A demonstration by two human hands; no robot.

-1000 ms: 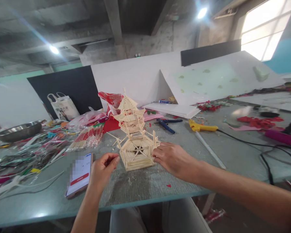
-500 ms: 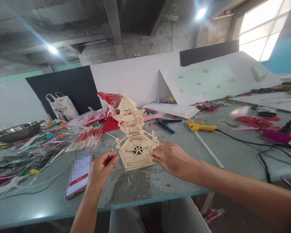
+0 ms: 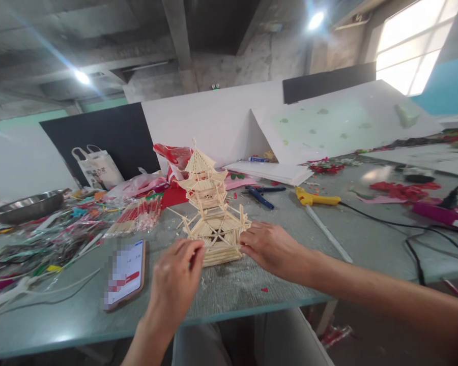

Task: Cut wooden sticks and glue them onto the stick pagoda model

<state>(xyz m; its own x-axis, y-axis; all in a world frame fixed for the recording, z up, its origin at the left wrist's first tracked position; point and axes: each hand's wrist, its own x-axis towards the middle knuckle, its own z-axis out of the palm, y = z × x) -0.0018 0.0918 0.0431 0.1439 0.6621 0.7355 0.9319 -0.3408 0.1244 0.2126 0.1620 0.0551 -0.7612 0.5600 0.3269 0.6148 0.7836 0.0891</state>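
Observation:
A pagoda model (image 3: 206, 190) made of thin pale wooden sticks stands upright on the table, its tiers narrowing to a pointed roof. My right hand (image 3: 273, 250) is closed at its lower right edge, fingertips gripping the side of the bottom tier. In front of the model's lower left corner is my left hand (image 3: 177, 274), thumb and fingers pinched together. What that pinch holds, if anything, is hidden, and the hand covers part of the base's front rail.
Behind the model lie blue-handled pliers (image 3: 263, 195). A yellow glue gun (image 3: 317, 198) with a black cord rests to the right. A phone (image 3: 125, 274) lies at left, near bagged sticks (image 3: 137, 216) and a metal bowl (image 3: 26, 206).
My left hand has moved right and slightly toward the model, now overlapping its lower left corner. My right hand and the pagoda model have stayed in place.

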